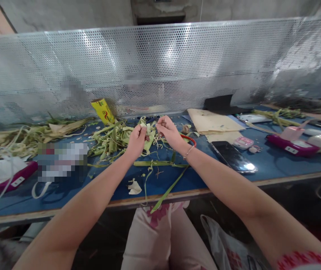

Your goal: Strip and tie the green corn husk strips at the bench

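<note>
Perforated screen (160, 67) upright along back of blue table (109, 191). Yellow box (103, 111) tilted near screen. Tan paper (215, 122) flat, right of center, dark sheet (219, 104) behind. Phone (234, 157) lying flat, screen up; pink case (243, 143) just beside. Magenta power strips (291, 146) at both sides, cables attached. Blurred item (62, 160) near left strip. Plastic bag (224, 243) below table edge, right.

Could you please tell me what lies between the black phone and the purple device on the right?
A small pink case lies there, with a little pale pink piece beside it, as the head view shows.
</note>
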The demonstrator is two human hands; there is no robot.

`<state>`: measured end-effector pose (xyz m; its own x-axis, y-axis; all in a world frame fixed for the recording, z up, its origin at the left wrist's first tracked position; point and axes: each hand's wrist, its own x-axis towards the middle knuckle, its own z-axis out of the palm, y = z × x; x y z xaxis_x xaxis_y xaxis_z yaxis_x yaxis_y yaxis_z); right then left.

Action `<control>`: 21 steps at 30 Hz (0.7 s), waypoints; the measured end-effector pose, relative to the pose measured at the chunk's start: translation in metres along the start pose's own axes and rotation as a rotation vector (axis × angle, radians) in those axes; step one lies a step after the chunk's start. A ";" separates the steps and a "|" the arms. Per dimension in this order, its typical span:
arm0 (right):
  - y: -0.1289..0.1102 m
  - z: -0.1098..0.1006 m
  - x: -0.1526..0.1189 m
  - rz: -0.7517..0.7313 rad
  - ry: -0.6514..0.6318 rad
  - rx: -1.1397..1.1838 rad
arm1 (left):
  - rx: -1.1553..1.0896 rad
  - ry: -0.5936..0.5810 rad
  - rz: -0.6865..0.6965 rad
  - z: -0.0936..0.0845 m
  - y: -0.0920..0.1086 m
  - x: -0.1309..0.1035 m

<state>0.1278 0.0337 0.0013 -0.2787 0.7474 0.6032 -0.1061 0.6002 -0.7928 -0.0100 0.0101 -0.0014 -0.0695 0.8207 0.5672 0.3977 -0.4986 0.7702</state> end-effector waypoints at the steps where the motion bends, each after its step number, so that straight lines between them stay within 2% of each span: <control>1: -0.001 -0.001 0.000 -0.012 -0.011 -0.123 | -0.010 0.006 -0.019 0.000 0.000 0.000; 4: -0.004 -0.003 -0.002 -0.062 -0.142 -0.408 | -0.018 0.018 -0.054 -0.002 0.003 0.000; 7: -0.004 0.000 -0.003 -0.096 -0.223 -0.484 | 0.017 0.011 -0.049 -0.003 0.006 -0.001; 11: -0.003 0.001 -0.003 -0.069 -0.247 -0.394 | 0.028 0.004 -0.025 -0.003 0.007 -0.002; 16: 0.000 -0.003 -0.002 0.012 -0.341 -0.210 | 0.020 0.009 -0.022 -0.004 0.008 -0.002; 18: 0.000 -0.004 -0.001 0.044 -0.288 -0.186 | 0.004 0.009 -0.030 -0.004 0.010 -0.002; 21: 0.001 -0.004 0.002 0.105 -0.101 -0.118 | -0.042 -0.007 -0.046 -0.003 0.013 -0.002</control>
<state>0.1307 0.0369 0.0021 -0.3771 0.7788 0.5012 0.0395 0.5542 -0.8314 -0.0079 0.0009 0.0079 -0.0806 0.8445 0.5294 0.3554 -0.4719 0.8069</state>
